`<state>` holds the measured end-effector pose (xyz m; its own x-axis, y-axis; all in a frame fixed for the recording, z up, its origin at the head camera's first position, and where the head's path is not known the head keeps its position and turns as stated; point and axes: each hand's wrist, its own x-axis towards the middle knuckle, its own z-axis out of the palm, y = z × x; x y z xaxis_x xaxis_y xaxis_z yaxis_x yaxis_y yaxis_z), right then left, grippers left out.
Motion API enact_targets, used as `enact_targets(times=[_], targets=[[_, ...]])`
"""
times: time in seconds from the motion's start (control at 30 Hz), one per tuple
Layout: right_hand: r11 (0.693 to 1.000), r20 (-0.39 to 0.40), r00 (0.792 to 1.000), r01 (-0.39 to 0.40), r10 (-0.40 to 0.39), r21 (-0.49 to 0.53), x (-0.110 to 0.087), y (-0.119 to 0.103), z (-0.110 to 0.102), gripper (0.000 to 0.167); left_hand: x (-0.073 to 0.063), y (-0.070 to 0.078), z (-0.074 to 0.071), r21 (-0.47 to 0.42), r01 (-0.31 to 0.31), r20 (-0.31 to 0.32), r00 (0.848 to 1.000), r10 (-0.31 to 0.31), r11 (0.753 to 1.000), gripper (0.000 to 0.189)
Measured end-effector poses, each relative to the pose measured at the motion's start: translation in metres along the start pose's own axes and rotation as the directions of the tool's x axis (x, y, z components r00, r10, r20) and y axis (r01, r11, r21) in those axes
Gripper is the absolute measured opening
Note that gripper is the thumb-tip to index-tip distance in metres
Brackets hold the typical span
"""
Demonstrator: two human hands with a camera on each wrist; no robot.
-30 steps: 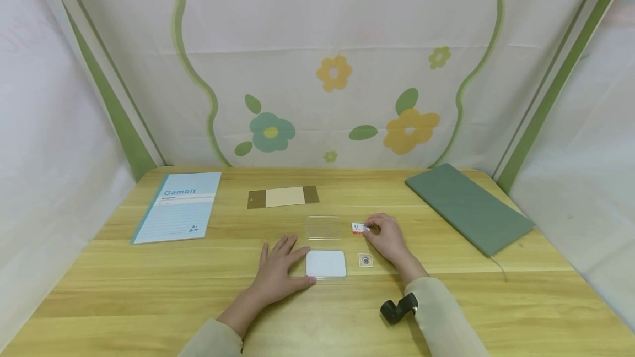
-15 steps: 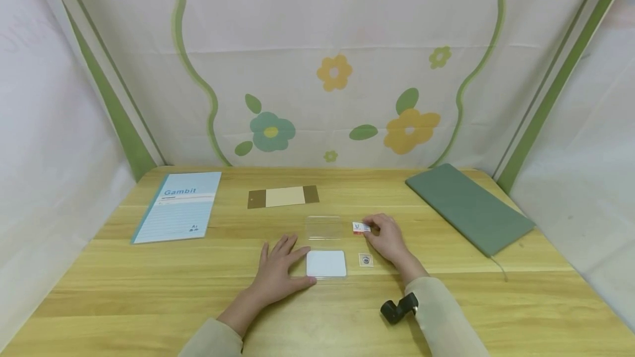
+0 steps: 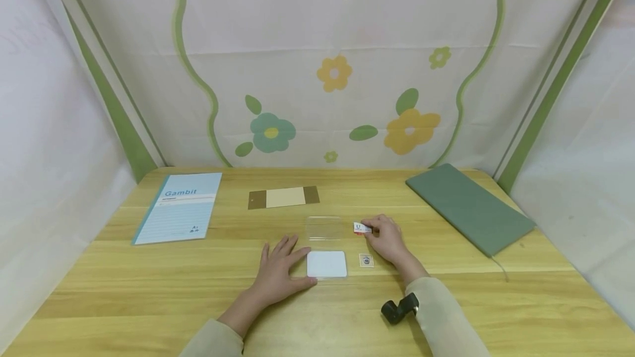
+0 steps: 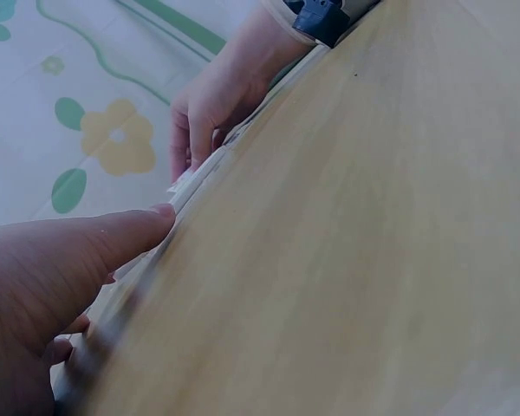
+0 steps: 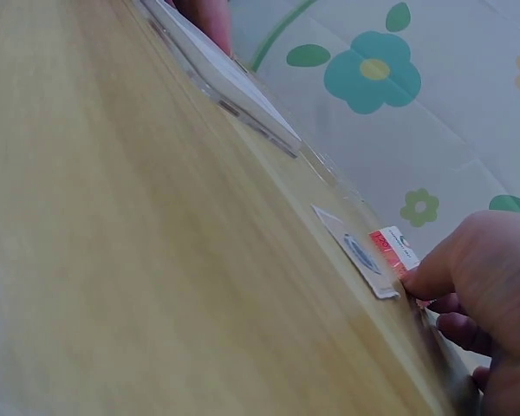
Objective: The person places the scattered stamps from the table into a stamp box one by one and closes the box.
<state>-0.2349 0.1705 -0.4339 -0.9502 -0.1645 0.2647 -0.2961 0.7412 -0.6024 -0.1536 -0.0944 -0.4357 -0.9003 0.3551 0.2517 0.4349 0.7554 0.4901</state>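
Observation:
My left hand (image 3: pixel 279 271) lies spread on the table. Its thumb and forefinger touch the left corners of a white rounded card (image 3: pixel 326 264) set in a clear plastic case half. Beyond it lies another clear plastic rectangle (image 3: pixel 324 228), apparently a matching cover. My right hand (image 3: pixel 387 236) pinches the right side of a small white and red label (image 3: pixel 359 228) with thumb and forefinger, low over the table. In the right wrist view that label (image 5: pixel 394 245) is partly hidden by the hand. A small square sticker (image 3: pixel 366 260) with a dark emblem lies nearer me.
A blue "Gambit" notebook (image 3: pixel 177 208) lies at the left. A brown strip with a cream middle (image 3: pixel 284 197) lies farther back. A green notebook (image 3: pixel 468 208) with a ribbon is at the right. A flowered curtain (image 3: pixel 317 98) borders the wooden table (image 3: pixel 149 302).
My right fingertips have shifted slightly to the left over the label. The left hand and the other things stay where they were.

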Motion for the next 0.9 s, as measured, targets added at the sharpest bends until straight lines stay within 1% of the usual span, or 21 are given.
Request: enact_targets(times=[0.17,0.4,0.53,0.63,0.7,0.77,0.9], targets=[[1.0,-0.001,1.0,-0.014,0.014,0.017,-0.001,-0.002,-0.001,0.024,0.0,0.0,0.0,0.003,0.0,0.002,1.0,0.0,1.0,0.065],[0.998,-0.042,0.999,-0.001,0.004,0.068,-0.001,-0.005,-0.002,0.025,0.0,0.002,-0.001,0.0,0.0,0.005,1.0,0.0,1.0,0.064],[0.995,-0.052,0.998,-0.028,0.033,0.097,-0.001,-0.006,-0.003,0.021,0.001,0.003,-0.001,-0.003,-0.003,0.003,1.0,0.003,1.0,0.064],[0.989,-0.052,0.997,-0.055,0.063,0.138,-0.001,-0.01,-0.005,0.019,0.001,0.003,-0.001,0.002,-0.001,-0.002,1.0,0.001,1.0,0.063],[0.981,-0.051,0.996,-0.065,0.075,0.182,-0.002,-0.016,-0.006,0.018,0.001,0.003,-0.001,0.004,0.0,-0.007,1.0,0.0,1.0,0.063],[0.967,-0.037,0.995,-0.077,0.088,0.244,-0.004,-0.024,-0.007,0.018,0.001,0.002,0.0,0.004,0.001,-0.012,1.0,-0.001,1.0,0.063],[0.932,0.019,0.996,-0.087,0.085,0.352,-0.011,-0.042,-0.008,0.019,0.001,0.002,0.001,0.0,0.005,-0.02,1.0,-0.005,1.0,0.063]])
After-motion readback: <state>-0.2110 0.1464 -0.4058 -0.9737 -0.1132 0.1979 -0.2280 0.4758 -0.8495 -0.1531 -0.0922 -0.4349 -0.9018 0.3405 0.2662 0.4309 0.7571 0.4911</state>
